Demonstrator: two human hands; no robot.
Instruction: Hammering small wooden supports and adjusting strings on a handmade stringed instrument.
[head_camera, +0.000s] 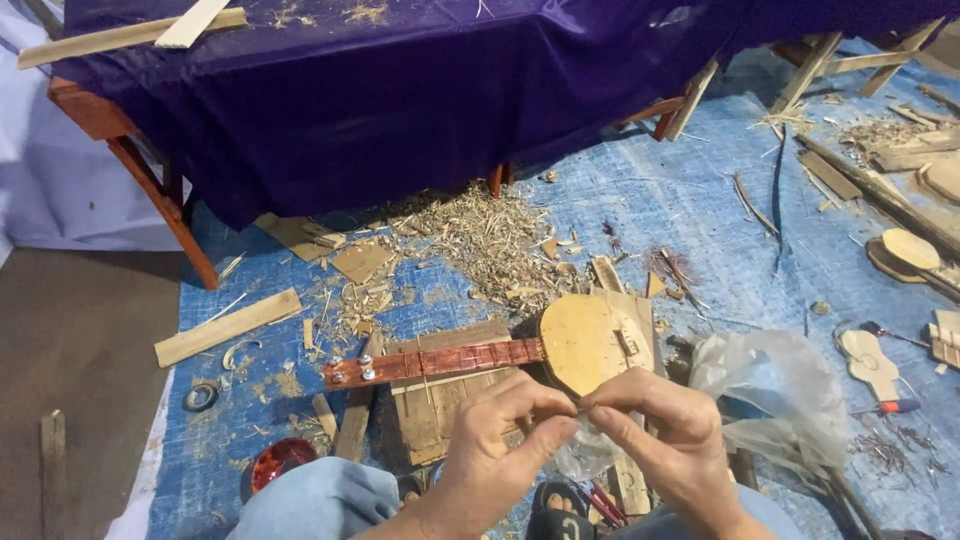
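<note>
You are wearing light blue jeans, and they are showing over both of your knees at the bottom. Your left hand (495, 455) and right hand (665, 445) are going bare, with no gloves, rings or watch. No sleeves are covering your wrists.

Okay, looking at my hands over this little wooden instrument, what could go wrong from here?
Whatever the left hand and right hand pinch together is too small to make out; dropped, it could vanish among the wood shavings. The loose plastic bag beside the right hand may snag. The small instrument lies on uneven wood scraps and might shift.
</note>
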